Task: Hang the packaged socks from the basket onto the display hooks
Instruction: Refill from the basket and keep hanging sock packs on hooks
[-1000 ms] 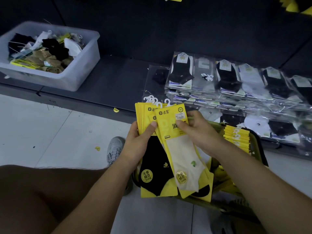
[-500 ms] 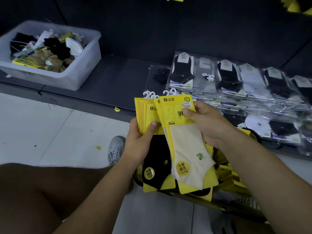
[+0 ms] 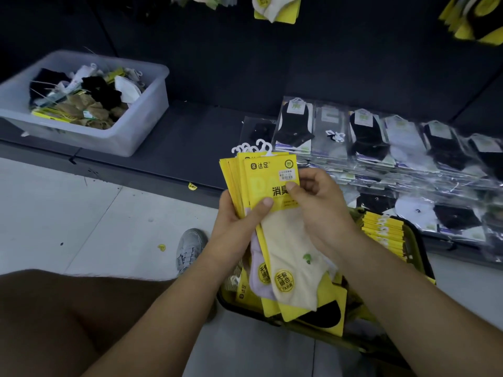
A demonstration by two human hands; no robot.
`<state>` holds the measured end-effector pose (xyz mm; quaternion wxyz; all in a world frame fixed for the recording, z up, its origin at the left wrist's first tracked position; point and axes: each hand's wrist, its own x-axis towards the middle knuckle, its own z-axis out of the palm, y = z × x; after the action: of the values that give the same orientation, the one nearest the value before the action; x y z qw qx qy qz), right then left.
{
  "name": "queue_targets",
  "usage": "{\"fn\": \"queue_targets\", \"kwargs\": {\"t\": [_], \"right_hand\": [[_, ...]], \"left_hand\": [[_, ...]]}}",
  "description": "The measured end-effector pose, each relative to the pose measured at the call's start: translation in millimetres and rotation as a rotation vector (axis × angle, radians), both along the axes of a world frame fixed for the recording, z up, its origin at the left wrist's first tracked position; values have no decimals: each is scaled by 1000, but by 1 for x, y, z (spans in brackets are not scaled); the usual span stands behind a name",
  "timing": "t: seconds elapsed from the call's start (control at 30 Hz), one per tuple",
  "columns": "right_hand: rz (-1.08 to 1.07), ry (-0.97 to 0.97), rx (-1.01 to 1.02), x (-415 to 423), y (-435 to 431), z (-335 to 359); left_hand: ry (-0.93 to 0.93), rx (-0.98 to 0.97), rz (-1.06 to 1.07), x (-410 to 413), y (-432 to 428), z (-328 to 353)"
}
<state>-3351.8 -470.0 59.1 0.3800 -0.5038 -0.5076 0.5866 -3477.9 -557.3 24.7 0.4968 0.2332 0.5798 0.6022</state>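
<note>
Yellow-carded sock packs (image 3: 261, 191) fanned in our left hand (image 3: 236, 227), thumb clamped across them — hooks up for hanging; right hand (image 3: 318, 213) pinches the front pack above the basket (image 3: 416, 257).

We see through one wide-angle camera worn on the head, facing forward and tilted down. It sits close over the yellow sock packs (image 3: 268, 186) — they fill mid-frame, and both forearms (image 3: 174, 308) enter from the bottom edge beneath them. Beyond the packs the view reaches the dark shelf (image 3: 196, 137). Far up and left of them stands the clear bin (image 3: 147, 118), and well above them the hanging packs (image 3: 275, 9) are cropped by the top edge.
</note>
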Motion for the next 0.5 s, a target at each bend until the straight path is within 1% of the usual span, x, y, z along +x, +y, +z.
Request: {"fn": "queue_targets", "kwargs": {"t": [0.1, 0.17, 0.23, 0.37, 0.43, 0.5], "right_hand": [[2, 205, -90, 1, 23, 37], [42, 264, -83, 1, 38, 67], [95, 225, 39, 0, 51, 99], [160, 172, 365, -11, 69, 169], [163, 158, 452, -20, 75, 196], [151, 157, 500, -28, 83, 217]], "left_hand": [[66, 94, -3, -15, 13, 33], [108, 157, -38, -26, 25, 63], [155, 205, -67, -39, 38, 95], [203, 322, -56, -63, 63, 161], [227, 381, -35, -69, 74, 187], [207, 435, -1, -72, 84, 202]]}}
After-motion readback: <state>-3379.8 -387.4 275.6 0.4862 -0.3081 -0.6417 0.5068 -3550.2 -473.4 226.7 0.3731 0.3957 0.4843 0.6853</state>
